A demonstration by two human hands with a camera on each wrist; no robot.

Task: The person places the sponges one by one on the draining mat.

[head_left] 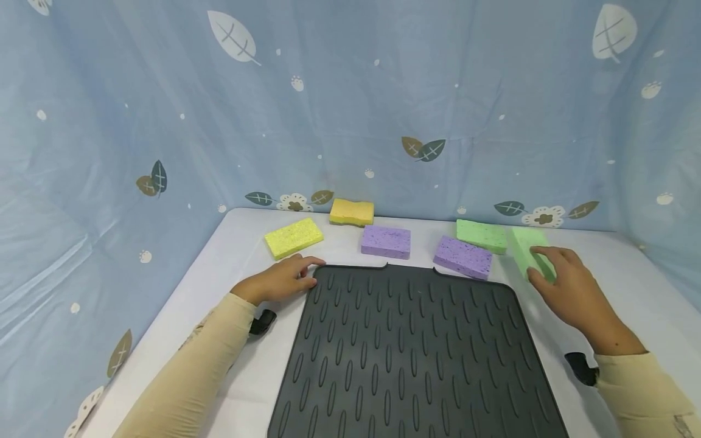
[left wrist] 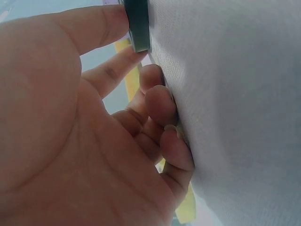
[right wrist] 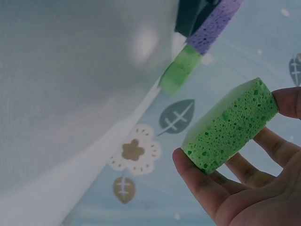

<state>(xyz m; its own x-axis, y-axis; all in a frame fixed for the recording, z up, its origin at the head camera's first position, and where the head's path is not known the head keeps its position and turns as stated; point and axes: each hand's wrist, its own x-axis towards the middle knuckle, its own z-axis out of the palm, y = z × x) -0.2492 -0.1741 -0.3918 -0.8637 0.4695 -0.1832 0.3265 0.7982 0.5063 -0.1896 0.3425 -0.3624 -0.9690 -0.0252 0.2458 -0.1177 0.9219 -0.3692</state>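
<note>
My right hand [head_left: 569,292] pinches a light green sponge [right wrist: 230,127] between thumb and fingers at the back right. In the head view this sponge [head_left: 523,246] overlaps the right end of another green sponge [head_left: 482,235]. A black ribbed mat [head_left: 405,365] lies on the table between my arms. At its back left corner is my left hand [head_left: 282,280], thumb and index fingertip touching the edges. In the left wrist view the hand's other fingers [left wrist: 162,103] rest bent on the white cloth, beside the mat's dark edge [left wrist: 138,28].
Behind the mat lie two purple sponges [head_left: 386,242] [head_left: 462,257], a bright yellow sponge [head_left: 294,238] and a darker yellow sponge [head_left: 352,212]. A blue curtain [head_left: 350,91] with leaf prints hangs along the back and sides of the white table [head_left: 246,237].
</note>
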